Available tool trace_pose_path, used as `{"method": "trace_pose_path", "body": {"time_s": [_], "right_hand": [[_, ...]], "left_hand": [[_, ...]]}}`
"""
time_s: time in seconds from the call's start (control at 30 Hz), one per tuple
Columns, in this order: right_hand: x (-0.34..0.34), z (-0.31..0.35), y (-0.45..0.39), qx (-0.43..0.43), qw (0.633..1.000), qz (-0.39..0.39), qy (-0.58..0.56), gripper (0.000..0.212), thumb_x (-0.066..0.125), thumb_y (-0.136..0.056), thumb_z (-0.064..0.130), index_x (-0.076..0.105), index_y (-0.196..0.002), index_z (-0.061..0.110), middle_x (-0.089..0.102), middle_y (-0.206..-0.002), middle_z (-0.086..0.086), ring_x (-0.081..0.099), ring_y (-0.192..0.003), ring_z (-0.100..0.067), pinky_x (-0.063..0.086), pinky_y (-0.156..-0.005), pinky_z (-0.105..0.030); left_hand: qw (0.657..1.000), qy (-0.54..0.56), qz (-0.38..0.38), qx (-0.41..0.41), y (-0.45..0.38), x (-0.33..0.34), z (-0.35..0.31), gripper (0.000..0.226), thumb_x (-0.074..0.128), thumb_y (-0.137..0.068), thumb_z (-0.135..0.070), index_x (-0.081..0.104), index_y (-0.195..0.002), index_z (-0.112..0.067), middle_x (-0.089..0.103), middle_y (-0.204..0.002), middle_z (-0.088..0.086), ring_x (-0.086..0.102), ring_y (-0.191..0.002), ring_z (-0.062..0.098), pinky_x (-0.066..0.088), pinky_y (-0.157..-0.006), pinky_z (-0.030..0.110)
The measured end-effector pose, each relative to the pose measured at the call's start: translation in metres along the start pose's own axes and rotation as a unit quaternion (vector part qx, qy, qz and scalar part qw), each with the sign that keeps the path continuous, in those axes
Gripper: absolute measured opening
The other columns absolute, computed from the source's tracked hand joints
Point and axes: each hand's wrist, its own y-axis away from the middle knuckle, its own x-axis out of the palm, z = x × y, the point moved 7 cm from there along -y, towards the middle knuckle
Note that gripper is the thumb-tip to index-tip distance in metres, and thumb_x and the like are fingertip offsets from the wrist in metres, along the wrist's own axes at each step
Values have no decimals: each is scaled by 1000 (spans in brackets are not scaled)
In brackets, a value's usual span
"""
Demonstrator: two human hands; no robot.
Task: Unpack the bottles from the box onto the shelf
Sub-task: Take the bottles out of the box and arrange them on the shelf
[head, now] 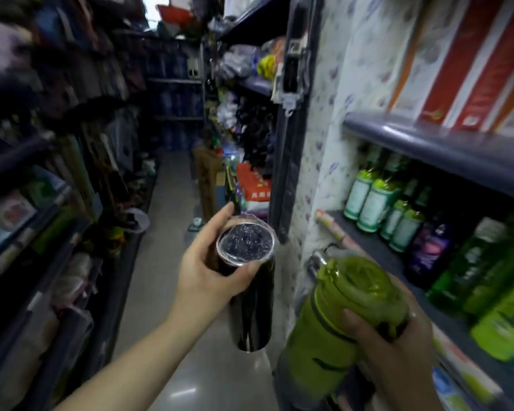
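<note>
Left hand (208,277) gripping black bottle (250,292), right hand (395,348) clutching green bottle (339,321)

**A narrow shop aisle full of stuff**

A grey floor (172,221) runs up the middle of the frame. It is shiny and shows small bright spots of light near the bottom. On the left, dark racks (42,203) hold many blurry things. At the far end, top middle, stands a blue-grey rack (175,81). To the right of the middle is a wall (324,161) covered in paper with little purple flowers. A red bag (254,185) sits on the floor by the wall. The room looks dim.
</note>
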Motion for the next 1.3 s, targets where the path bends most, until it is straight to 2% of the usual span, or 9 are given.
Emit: {"method": "trace_pose_path", "body": {"time_s": [0.07,0.17,0.3,0.4,0.5,0.7,0.93,1.07,1.3], "right_hand": [[-1,36,-16,-2,1000,-16,16,86,82,-31,70,68,-104,27,73,-101,12,68,-93,-6,56,-76,-25],[-11,84,-18,-80,995,-56,29,53,81,-36,48,70,-88,51,71,-83,27,66,-78,9,49,-66,-7],[-35,133,-23,-126,979,-129,91,54,79,-32,68,64,-83,62,67,-78,37,62,-73,17,44,-66,0],[-59,163,-18,-157,964,-171,131,51,79,-33,54,66,-83,57,68,-79,33,63,-73,14,44,-66,0],[-78,198,-9,-175,941,-218,188,45,71,-39,44,65,-80,58,67,-77,35,62,-72,16,43,-64,0],[-112,268,18,-217,888,-325,244,67,68,-37,82,66,-87,38,69,-85,30,65,-79,9,46,-66,-4],[-130,349,52,-315,805,-424,272,59,74,-49,70,57,-88,30,70,-82,23,66,-80,5,50,-70,-12],[-137,387,56,-361,764,-431,316,61,73,-58,67,55,-99,26,64,-97,5,65,-88,-4,50,-78,-22],[-166,401,42,-388,733,-411,378,43,77,-67,41,52,-101,30,62,-96,13,62,-89,4,47,-79,-16]], "left_hand": [[999,33,3,9,-17,7,-10,71,69,-60,-30,50,-127,-13,67,-107,-31,61,-101,-9,44,-85,7],[996,82,19,9,-40,24,-23,69,77,-58,-40,57,-122,-21,69,-113,-21,63,-106,1,47,-86,12],[988,128,77,42,-65,58,-52,71,74,-57,-38,58,-121,-12,71,-102,-25,65,-96,-7,46,-78,5],[980,153,108,72,-79,84,-76,75,75,-55,-41,59,-122,-10,70,-106,-21,66,-95,-5,46,-77,5],[968,191,141,85,-91,111,-104,53,69,-61,-40,63,-113,-29,72,-104,-19,66,-99,0,47,-82,9],[932,288,171,138,-103,157,-168,58,73,-65,-45,62,-118,-23,68,-116,3,64,-111,19,49,-100,38],[875,441,149,133,-109,204,-242,59,75,-69,-49,60,-116,-17,64,-120,15,61,-115,29,44,-103,49],[862,463,151,141,-105,233,-277,54,70,-72,-43,59,-117,-14,65,-117,9,61,-115,22,45,-104,43],[863,457,156,150,-92,290,-297,58,72,-74,-42,59,-120,-9,65,-120,5,58,-117,14,44,-103,31]]}}
